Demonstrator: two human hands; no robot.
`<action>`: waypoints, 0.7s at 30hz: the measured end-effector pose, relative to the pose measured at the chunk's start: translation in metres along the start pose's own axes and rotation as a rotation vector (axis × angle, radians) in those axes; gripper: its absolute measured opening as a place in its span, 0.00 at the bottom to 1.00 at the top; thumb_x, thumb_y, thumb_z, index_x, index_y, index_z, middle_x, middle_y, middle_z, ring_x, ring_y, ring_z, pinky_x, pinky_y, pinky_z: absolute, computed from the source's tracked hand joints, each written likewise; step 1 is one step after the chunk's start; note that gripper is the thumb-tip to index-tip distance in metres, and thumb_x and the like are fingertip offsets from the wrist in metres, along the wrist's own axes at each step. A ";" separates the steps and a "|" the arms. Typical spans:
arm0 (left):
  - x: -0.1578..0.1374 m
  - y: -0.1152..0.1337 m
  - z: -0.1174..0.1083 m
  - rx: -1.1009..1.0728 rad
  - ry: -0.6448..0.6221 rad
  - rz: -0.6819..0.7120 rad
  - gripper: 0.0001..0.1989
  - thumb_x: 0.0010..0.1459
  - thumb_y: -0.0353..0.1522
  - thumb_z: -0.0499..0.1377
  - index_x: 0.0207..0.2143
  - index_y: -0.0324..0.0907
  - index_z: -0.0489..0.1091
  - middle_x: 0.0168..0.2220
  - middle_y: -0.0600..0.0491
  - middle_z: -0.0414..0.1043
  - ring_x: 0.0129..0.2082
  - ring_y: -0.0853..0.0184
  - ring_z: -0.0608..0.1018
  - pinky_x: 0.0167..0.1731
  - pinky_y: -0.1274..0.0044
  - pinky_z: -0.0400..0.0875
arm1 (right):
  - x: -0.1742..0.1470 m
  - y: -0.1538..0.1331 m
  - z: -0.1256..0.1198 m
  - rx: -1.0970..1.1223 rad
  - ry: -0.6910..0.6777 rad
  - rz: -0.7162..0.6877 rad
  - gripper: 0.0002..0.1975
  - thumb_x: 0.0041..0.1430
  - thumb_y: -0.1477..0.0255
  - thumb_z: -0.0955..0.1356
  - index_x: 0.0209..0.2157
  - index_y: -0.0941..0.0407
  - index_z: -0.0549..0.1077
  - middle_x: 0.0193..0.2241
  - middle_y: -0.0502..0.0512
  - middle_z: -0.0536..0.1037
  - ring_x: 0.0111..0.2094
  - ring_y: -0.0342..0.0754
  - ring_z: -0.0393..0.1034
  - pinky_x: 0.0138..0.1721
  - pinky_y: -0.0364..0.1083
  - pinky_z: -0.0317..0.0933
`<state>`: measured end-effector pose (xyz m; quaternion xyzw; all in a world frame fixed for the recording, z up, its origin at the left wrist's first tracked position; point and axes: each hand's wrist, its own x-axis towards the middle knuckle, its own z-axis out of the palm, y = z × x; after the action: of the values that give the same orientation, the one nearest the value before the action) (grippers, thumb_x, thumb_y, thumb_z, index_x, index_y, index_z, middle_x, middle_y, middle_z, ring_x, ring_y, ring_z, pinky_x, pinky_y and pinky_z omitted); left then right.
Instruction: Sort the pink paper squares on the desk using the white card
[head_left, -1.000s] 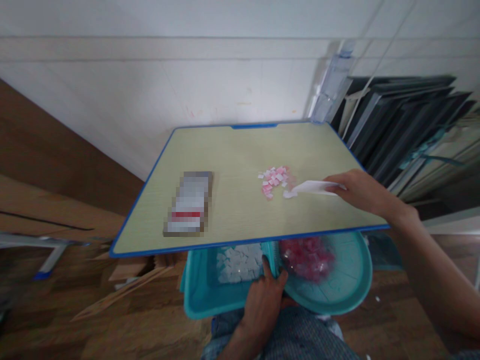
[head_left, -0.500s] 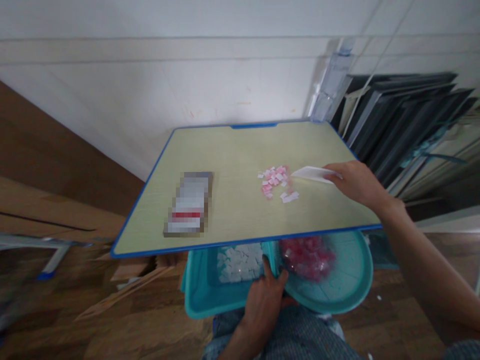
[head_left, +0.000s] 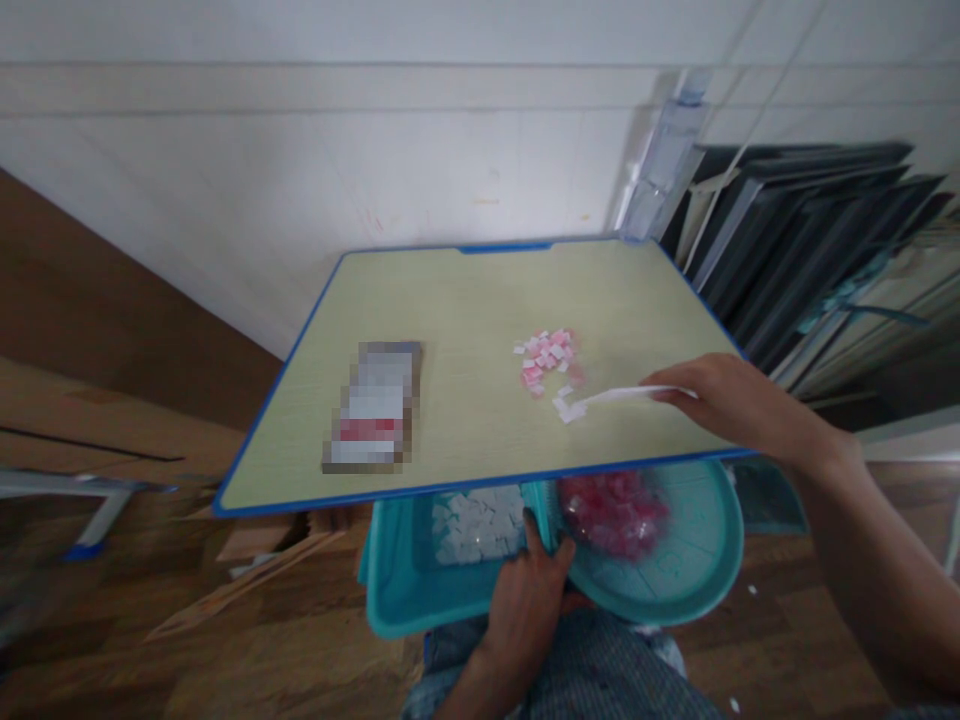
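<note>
My right hand is closed on a white card, held over the right side of the board. The card's tip touches a few small white pieces near the board's front. Just behind them lies a loose heap of small pink and white pieces. Below the board, my left hand grips the rims where a teal basin and a round teal tray meet. White pieces lie in the basin, and a clear bag of red-pink pieces rests on the tray.
A phone-shaped, pixelated object lies on the board's left side. A clear plastic bottle stands behind the right corner, by the wall. Dark flat panels lean at the right. Cardboard is at the left.
My right hand has come nearer to me with the card, and the few white pieces at its tip have shifted slightly toward the front edge. My left hand stays put.
</note>
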<state>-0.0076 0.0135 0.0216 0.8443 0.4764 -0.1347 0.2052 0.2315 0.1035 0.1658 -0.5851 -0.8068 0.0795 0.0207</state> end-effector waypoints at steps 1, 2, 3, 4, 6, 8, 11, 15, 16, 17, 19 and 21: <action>0.000 0.000 0.000 0.000 0.000 0.002 0.29 0.44 0.47 0.53 0.49 0.51 0.56 0.55 0.30 0.48 0.31 0.59 0.75 0.28 0.70 0.70 | 0.000 -0.004 0.000 -0.002 -0.003 -0.028 0.15 0.54 0.70 0.58 0.37 0.52 0.73 0.30 0.52 0.77 0.34 0.48 0.70 0.34 0.43 0.58; 0.000 0.000 0.001 0.001 0.000 0.003 0.29 0.44 0.47 0.53 0.49 0.51 0.55 0.55 0.30 0.47 0.31 0.59 0.75 0.28 0.70 0.70 | 0.000 -0.007 0.000 -0.013 -0.003 -0.046 0.15 0.55 0.70 0.58 0.37 0.52 0.73 0.29 0.52 0.77 0.34 0.48 0.70 0.33 0.43 0.58; 0.000 -0.001 0.001 0.001 -0.001 0.003 0.29 0.44 0.47 0.53 0.49 0.51 0.55 0.55 0.30 0.47 0.31 0.59 0.75 0.27 0.70 0.70 | 0.001 -0.010 0.000 -0.028 0.000 -0.054 0.15 0.55 0.70 0.58 0.38 0.52 0.73 0.29 0.52 0.77 0.34 0.48 0.70 0.33 0.43 0.58; 0.000 -0.001 0.001 0.001 0.002 0.003 0.29 0.44 0.47 0.53 0.49 0.51 0.56 0.55 0.29 0.47 0.31 0.60 0.75 0.27 0.70 0.70 | 0.002 -0.012 -0.001 -0.042 0.010 -0.050 0.15 0.55 0.71 0.58 0.38 0.52 0.73 0.29 0.52 0.77 0.34 0.48 0.70 0.33 0.43 0.58; 0.000 -0.001 0.002 0.004 0.010 0.003 0.30 0.43 0.47 0.54 0.49 0.50 0.56 0.55 0.29 0.47 0.30 0.60 0.75 0.27 0.70 0.70 | 0.005 -0.015 -0.002 -0.079 0.043 -0.013 0.15 0.55 0.72 0.58 0.38 0.53 0.72 0.29 0.53 0.77 0.33 0.48 0.70 0.33 0.42 0.58; 0.000 -0.001 0.002 0.010 0.009 -0.001 0.30 0.43 0.47 0.54 0.49 0.49 0.56 0.55 0.30 0.47 0.31 0.60 0.75 0.27 0.70 0.70 | 0.009 -0.018 -0.001 -0.125 0.067 0.043 0.15 0.55 0.73 0.57 0.39 0.54 0.72 0.30 0.55 0.77 0.34 0.49 0.70 0.33 0.43 0.57; 0.000 -0.001 0.003 0.015 0.005 -0.008 0.30 0.43 0.48 0.54 0.49 0.50 0.56 0.55 0.31 0.47 0.32 0.59 0.75 0.28 0.70 0.70 | 0.014 -0.024 0.002 -0.184 0.068 0.084 0.15 0.55 0.73 0.57 0.39 0.54 0.72 0.31 0.56 0.77 0.35 0.50 0.70 0.33 0.44 0.56; 0.000 0.000 0.002 0.010 -0.002 -0.003 0.31 0.43 0.48 0.54 0.50 0.50 0.55 0.56 0.31 0.47 0.32 0.60 0.75 0.29 0.70 0.70 | 0.014 -0.029 0.002 -0.184 0.040 0.042 0.14 0.55 0.73 0.58 0.38 0.52 0.71 0.30 0.53 0.77 0.33 0.49 0.70 0.32 0.43 0.55; 0.000 0.000 0.002 0.009 -0.004 -0.002 0.31 0.43 0.48 0.54 0.50 0.50 0.55 0.55 0.31 0.47 0.32 0.60 0.75 0.29 0.70 0.70 | 0.014 -0.029 0.001 -0.181 0.047 0.044 0.14 0.55 0.72 0.58 0.39 0.51 0.71 0.29 0.53 0.77 0.33 0.49 0.70 0.31 0.43 0.55; 0.000 0.000 0.001 0.008 -0.005 -0.002 0.31 0.43 0.48 0.54 0.50 0.50 0.55 0.55 0.31 0.47 0.32 0.60 0.75 0.29 0.70 0.70 | 0.013 -0.029 0.000 -0.183 0.056 0.051 0.14 0.56 0.72 0.57 0.39 0.51 0.71 0.29 0.53 0.77 0.32 0.49 0.70 0.31 0.43 0.55; 0.000 0.000 0.001 0.008 -0.007 -0.005 0.31 0.43 0.48 0.54 0.50 0.49 0.55 0.55 0.30 0.46 0.32 0.60 0.75 0.29 0.70 0.69 | 0.012 -0.028 0.000 -0.191 0.066 0.057 0.14 0.56 0.71 0.57 0.38 0.52 0.71 0.29 0.53 0.77 0.32 0.49 0.70 0.30 0.44 0.55; 0.000 0.000 0.000 0.007 -0.018 -0.010 0.31 0.43 0.48 0.54 0.50 0.50 0.54 0.56 0.31 0.46 0.32 0.60 0.75 0.29 0.70 0.69 | 0.011 -0.027 0.003 -0.188 0.055 0.026 0.13 0.56 0.72 0.58 0.37 0.52 0.72 0.29 0.53 0.77 0.32 0.50 0.70 0.30 0.44 0.56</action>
<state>-0.0073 0.0133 0.0212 0.8415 0.4782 -0.1449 0.2056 0.2017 0.1058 0.1660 -0.5971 -0.8020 -0.0126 -0.0132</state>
